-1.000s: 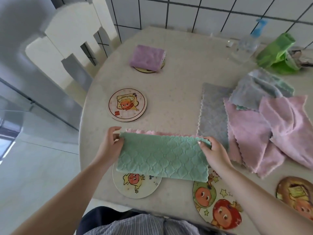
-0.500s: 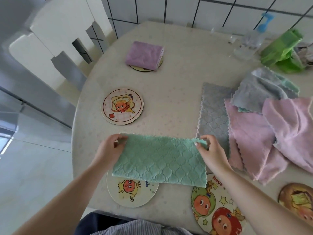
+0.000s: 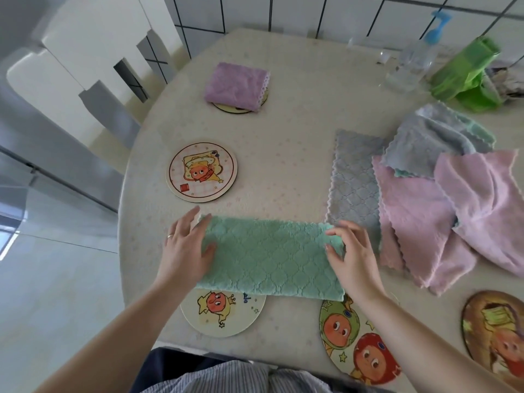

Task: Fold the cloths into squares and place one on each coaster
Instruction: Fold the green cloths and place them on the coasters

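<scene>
Green cloth flat on table; both hands pressing ends.

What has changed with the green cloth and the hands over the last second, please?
The green cloth, earlier pinched at both ends, now lies flat on the table, its pink edge no longer showing. The left hand and right hand have let go and rest on its ends with fingers spread. The purple cloth, coasters and cloth pile kept their places.
</scene>
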Available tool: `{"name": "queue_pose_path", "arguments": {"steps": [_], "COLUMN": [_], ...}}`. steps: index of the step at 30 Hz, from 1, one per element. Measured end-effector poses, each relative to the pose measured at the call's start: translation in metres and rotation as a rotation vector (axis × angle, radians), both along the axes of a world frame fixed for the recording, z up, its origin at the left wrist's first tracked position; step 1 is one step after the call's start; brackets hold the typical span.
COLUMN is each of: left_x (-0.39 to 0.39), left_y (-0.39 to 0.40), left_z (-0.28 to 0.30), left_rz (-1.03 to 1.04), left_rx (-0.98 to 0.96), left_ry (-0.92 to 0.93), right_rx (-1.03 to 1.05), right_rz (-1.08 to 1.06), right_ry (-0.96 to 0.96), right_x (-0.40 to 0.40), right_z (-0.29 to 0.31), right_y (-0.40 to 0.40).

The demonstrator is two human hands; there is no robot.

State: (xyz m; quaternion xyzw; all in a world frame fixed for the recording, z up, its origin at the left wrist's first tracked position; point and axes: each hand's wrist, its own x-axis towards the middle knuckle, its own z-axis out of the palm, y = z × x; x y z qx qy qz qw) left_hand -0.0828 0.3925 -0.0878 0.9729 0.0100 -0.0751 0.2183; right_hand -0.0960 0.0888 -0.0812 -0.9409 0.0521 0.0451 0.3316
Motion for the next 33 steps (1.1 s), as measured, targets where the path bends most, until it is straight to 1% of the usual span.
{"name": "queue_pose_path", "arguments": {"steps": [1,3,5,7,10,13,18,21,23,25,26,28,30,33], "left_x": [-0.005,-0.017,-0.032,-0.043,-0.049,-0.05,-0.053,-0.054,-0.055,-0.057,-0.059,-0.064,-0.067,-0.071], "left_y": [-0.004,-0.02,-0.04,-0.052,-0.048,-0.032,-0.006,-0.003,-0.014,-0.032,-0.042,-0.059,-0.067,-0.069], "left_z": [0.001,0.004,0.0,-0.008,-0.023,-0.03,-0.029,-0.027,-0.019,-0.013,-0.011,-0.01,-0.013,-0.017], "left_rz": [-0.051,-0.186,-0.317,-0.382,-0.426,-0.473,-0.463,-0.445,-0.458,-0.519,-0.555,-0.576,-0.529,-0.451], "left_rx": [0.061,0.093,0.095,0.121,0.186,0.25,0.299,0.287,0.2,0.063,0.003,-0.05,-0.062,-0.088], "left_ry": [-0.068,-0.133,-0.134,-0.076,-0.042,-0.048,-0.014,-0.032,-0.095,-0.188,-0.21,-0.191,-0.167,-0.148], "right_rx": [-0.061,-0.144,-0.2,-0.274,-0.442,-0.53,-0.515,-0.438,-0.341,-0.268,-0.229,-0.169,-0.203,-0.319], "right_rz": [0.041,0.178,0.347,0.445,0.499,0.483,0.454,0.456,0.428,0.389,0.378,0.39,0.434,0.484], "right_ry": [-0.058,-0.125,-0.061,0.027,0.092,0.076,0.132,0.125,0.08,-0.016,-0.033,0.007,0.072,0.148], "right_x": [-0.003,-0.009,-0.021,-0.033,-0.043,-0.048,-0.057,-0.056,-0.042,-0.016,0.001,0.033,0.059,0.083], "right_z": [0.002,0.008,0.008,-0.005,-0.025,-0.034,-0.031,-0.02,-0.011,-0.003,-0.001,0.002,0.002,0.002], "right_y": [0.003,0.018,0.043,0.063,0.066,0.045,0.012,0.004,0.007,0.018,0.026,0.046,0.063,0.078]}}
